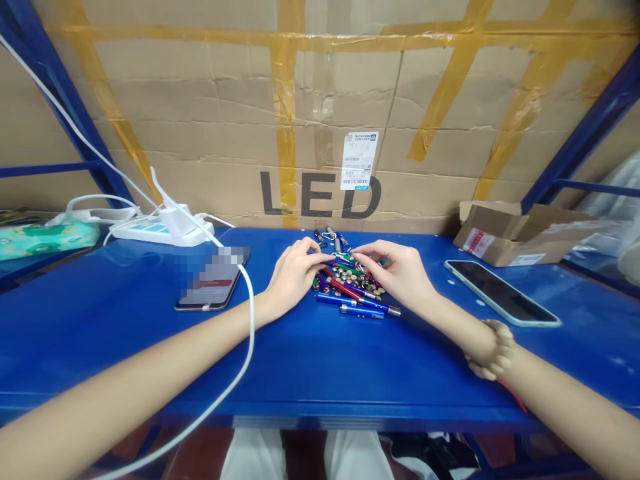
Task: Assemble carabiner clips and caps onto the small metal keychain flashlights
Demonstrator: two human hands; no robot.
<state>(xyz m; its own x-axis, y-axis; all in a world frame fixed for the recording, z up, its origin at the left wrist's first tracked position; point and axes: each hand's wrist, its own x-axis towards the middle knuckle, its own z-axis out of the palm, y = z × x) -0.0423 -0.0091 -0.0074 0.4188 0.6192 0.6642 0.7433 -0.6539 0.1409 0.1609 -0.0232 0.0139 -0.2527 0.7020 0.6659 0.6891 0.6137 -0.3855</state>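
A pile of small metal tubes, like mini flashlights, in blue, red, green and purple, lies at the back middle of the blue table, mixed with button cells (345,273). My left hand (295,277) reaches over the pile's left side, its thumb and forefinger closed on a purple tube (332,262). From the right, my right hand (405,273) is at the pile with thumb and fingers pinched; what lies between them is too small to make out. In front of both hands lie a blue tube (362,311) and a red tube (343,289) among others.
A smartphone (215,293) lies left under a white cable (250,340); another phone (500,293) lies right. A white power strip (145,230) stands back left, an open small carton (505,233) back right. A large taped cardboard box (215,133) walls the back.
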